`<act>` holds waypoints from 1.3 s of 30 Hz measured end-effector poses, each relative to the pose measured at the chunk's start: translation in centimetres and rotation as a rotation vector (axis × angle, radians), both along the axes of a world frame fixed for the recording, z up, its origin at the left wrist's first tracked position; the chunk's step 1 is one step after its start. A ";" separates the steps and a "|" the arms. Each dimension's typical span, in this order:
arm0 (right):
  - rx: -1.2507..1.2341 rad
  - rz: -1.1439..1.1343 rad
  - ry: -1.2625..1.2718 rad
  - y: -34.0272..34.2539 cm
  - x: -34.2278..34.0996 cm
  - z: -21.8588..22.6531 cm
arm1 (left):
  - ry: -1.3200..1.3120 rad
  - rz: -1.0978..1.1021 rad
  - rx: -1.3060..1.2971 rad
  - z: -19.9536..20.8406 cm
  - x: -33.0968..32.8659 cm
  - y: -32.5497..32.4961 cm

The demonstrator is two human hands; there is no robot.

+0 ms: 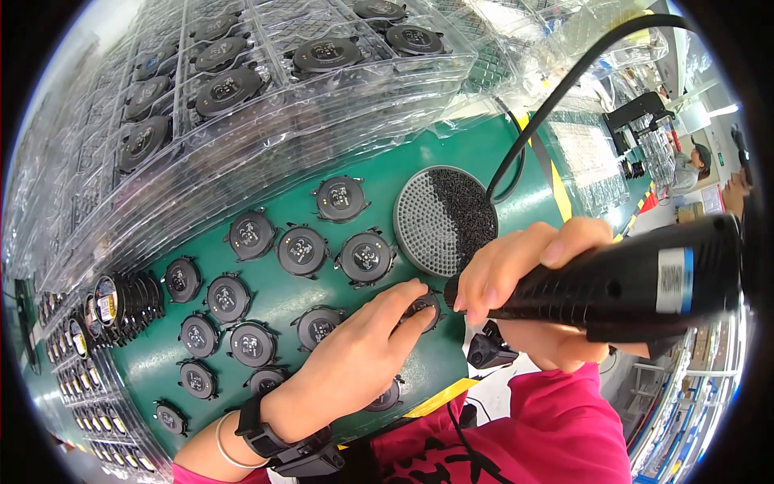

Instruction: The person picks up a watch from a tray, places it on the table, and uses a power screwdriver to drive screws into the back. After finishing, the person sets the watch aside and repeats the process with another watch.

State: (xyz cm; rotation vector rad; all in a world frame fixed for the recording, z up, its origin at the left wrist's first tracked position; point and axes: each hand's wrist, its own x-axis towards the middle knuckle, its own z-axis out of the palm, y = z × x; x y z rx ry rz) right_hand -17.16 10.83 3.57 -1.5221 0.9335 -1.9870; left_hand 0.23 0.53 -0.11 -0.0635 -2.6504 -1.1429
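My right hand [524, 266] is wrapped around a thick black electric screwdriver [621, 278], tilted so its tip end points toward the lower middle. My left hand [363, 331] lies across the green mat, with thumb and forefinger around the edge of a round black watch case [425, 309]. The screwdriver's nose is close beside that case; its very tip is hidden. Above both hands sits a round grey perforated dish [419, 218], with many small black screws [465, 214] over its right half. More watch cases, such as one [302, 250], lie back-up to the left.
Stacked clear plastic trays [314, 121] holding watch cases fill the far left. A row of upright watch parts [129, 302] stands at the left. A thick black cable [556, 97] arches over the right side. Yellow tape [439, 398] marks the mat's near edge. Another person [697, 161] is far right.
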 end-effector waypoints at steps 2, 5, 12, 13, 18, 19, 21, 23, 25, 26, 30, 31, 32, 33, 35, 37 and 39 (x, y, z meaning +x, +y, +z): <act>0.036 -0.033 -0.064 0.3 -0.3 0.2 | 0.022 0.009 0.011 -0.2 -0.4 0.2; 0.077 -0.056 -0.220 0.0 -0.4 0.6 | 0.039 0.067 0.001 0.2 0.2 0.1; 0.116 -0.078 -0.285 -0.3 -0.6 -1.5 | 0.026 0.049 0.025 2.3 0.2 -0.7; 0.100 -0.078 -0.287 -0.5 -0.9 -1.3 | 0.025 0.047 0.008 2.6 0.1 -1.2; 0.083 0.057 0.020 -0.9 -2.0 -0.8 | 0.072 0.256 -0.042 3.0 -0.6 -3.6; 0.128 0.036 -0.044 -0.6 -1.8 -1.1 | 0.058 0.278 -0.009 2.7 -0.8 -3.6; 0.163 0.012 -0.110 -0.4 -1.4 -1.4 | 0.045 0.297 0.016 2.3 -1.0 -3.7; 0.161 -0.032 -0.188 -0.4 -0.7 -1.6 | 0.043 0.292 -0.004 2.0 -1.1 -3.7; 0.152 -0.052 -0.229 -0.5 -0.6 -1.8 | 0.042 0.291 -0.022 2.1 -1.1 -3.6; 0.143 -0.041 -0.230 -0.6 -0.6 -1.9 | 0.037 0.295 -0.016 2.2 -1.2 -3.6; 0.118 -0.014 -0.231 -0.6 -0.8 -2.1 | 0.036 0.262 -0.032 2.2 -1.3 -3.7; 0.121 -0.007 -0.237 -0.6 -0.7 -2.1 | 0.035 0.224 -0.052 2.0 -1.3 -3.8; 0.125 0.000 -0.244 -0.6 -0.7 -2.1 | 0.034 0.185 -0.073 2.0 -1.3 -3.9; 0.113 0.001 -0.239 -0.6 -0.6 -2.0 | 0.040 0.185 -0.084 2.1 -1.3 -3.9; 0.135 -0.011 -0.233 -0.5 -0.5 -1.8 | 0.052 0.197 -0.085 2.3 -1.4 -3.7; 0.143 -0.018 -0.230 -0.3 -0.4 -1.7 | 0.057 0.200 -0.088 2.4 -1.4 -3.4; 0.155 -0.028 -0.220 -0.3 -0.4 -1.6 | 0.048 0.216 -0.089 2.5 -1.5 -3.4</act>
